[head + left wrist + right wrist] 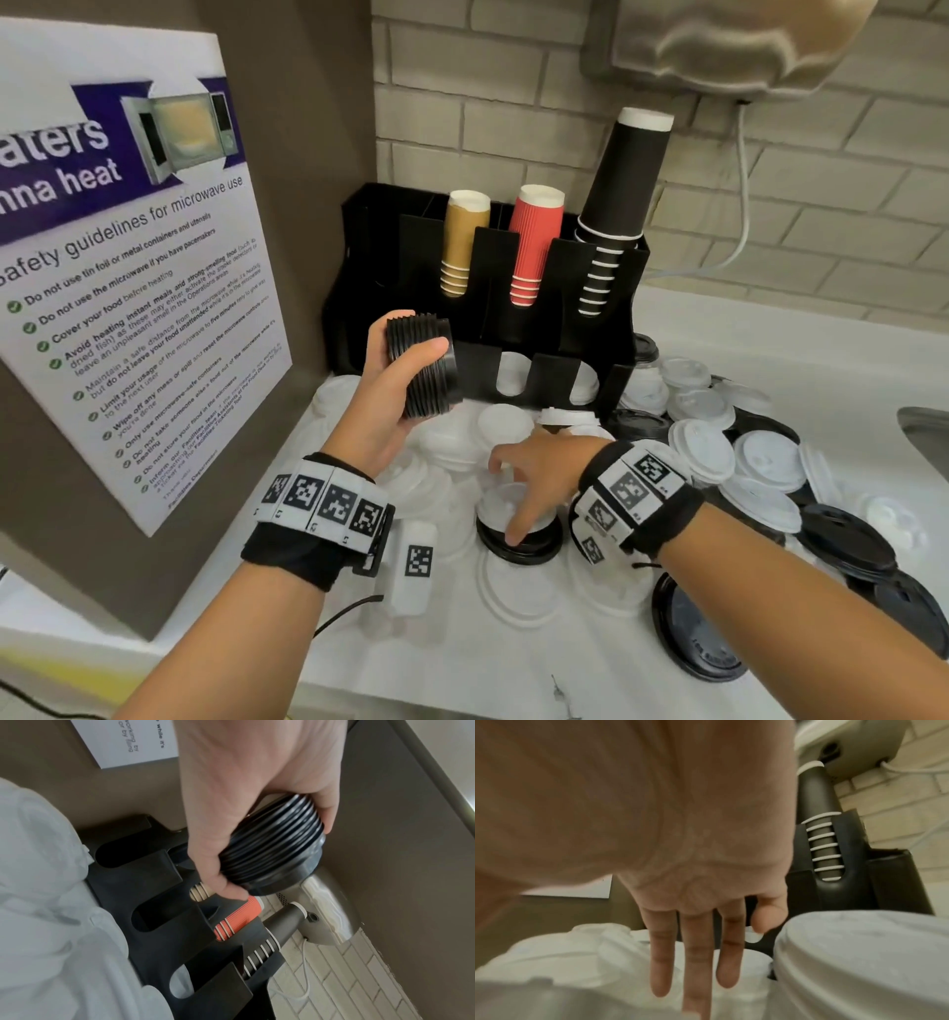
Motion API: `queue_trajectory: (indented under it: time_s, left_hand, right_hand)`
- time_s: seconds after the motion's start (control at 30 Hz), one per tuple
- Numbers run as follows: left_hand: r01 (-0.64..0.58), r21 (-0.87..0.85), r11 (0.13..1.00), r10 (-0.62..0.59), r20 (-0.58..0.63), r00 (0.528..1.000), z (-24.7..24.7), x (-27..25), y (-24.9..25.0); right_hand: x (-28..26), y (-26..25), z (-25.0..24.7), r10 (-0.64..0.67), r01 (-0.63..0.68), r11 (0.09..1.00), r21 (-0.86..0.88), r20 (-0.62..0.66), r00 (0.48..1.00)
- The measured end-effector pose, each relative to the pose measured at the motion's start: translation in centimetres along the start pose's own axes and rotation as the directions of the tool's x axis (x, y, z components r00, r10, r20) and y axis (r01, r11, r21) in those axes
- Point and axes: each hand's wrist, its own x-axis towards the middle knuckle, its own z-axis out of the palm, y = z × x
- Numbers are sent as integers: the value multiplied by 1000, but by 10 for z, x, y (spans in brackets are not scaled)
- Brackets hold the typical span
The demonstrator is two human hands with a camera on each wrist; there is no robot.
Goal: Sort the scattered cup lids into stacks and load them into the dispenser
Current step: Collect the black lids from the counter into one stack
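Observation:
My left hand (413, 334) grips a stack of black lids (423, 367), held on its side just in front of the black dispenser (624, 308). The left wrist view shows the same stack of black lids (272, 850) with fingers curled round it, above the dispenser (154, 902). My right hand (513, 493) reaches down with spread fingers over a white lid (500, 501) lying on a black lid (539, 550); the thumb touches the black rim. In the right wrist view its fingers (693, 963) are straight above white lids (859, 963). Two lower dispenser slots (513, 372) hold white lids.
Brown, red and black cup stacks (534, 246) fill the upper slots. Scattered white and black lids (719, 462) cover the counter to the right, up to a sink edge (924, 437). A large black lid (693, 632) lies near my right forearm. A microwave poster (128, 257) stands at the left.

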Motion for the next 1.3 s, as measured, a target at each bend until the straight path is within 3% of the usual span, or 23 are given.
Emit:
queue_trajectory:
  time_s: [0.1,0.2,0.27,0.33,0.4,0.57,0.67,0.73,0.8,0.87,0.93,1.07,1.3]
  left_hand:
    - [-7,0,1000,7,-11,1000,-4,-1,1]
    - [-6,1,1000,6,-14,1000,-6,-1,0]
    - [2,0,1000,-2,-18,1000,-7,0,0]
    - [11,3,1000,-11,-20,1000,-7,2,-1]
    - [20,4,1000,-19,-16,1000,-6,3,-2]
    - [53,14,998,-53,-6,999,-3,8,-6]
    - [100,26,995,-100,8,995,-2,10,-8]
    - [129,24,991,-130,23,991,-1,10,-10]
    - [168,27,985,-169,46,984,3,10,-12]
    - [204,42,978,-207,83,975,9,9,-15]
    - [228,63,972,-234,129,964,15,7,-17]
    - [236,72,969,-245,185,952,27,5,-19]
    - [196,47,979,-201,188,961,37,4,-19]
  right_hand:
    - [-3,5,-17,18,-16,1000,13,-154,988]
    - [-11,6,-30,-20,-9,997,-74,-377,926]
    - [-16,2,-30,-78,54,995,-81,-336,939]
    - [-17,-4,-20,-99,95,995,-31,-139,985]
    - [-16,-9,-8,-92,94,992,-79,24,995]
    - [-12,-9,7,-157,156,986,-64,-16,987]
    - [-20,8,-9,-187,199,974,108,-112,976]
    - [-29,23,-22,-185,273,907,321,-280,942]
    - [-39,34,-32,-122,397,761,513,-488,864]
    - [-45,37,-35,-64,532,599,599,-626,777]
    - [-48,33,-36,-83,618,504,604,-678,731]
    - [-49,29,-34,-137,656,499,566,-696,705]
    - [-50,28,-23,-101,686,450,571,-731,675]
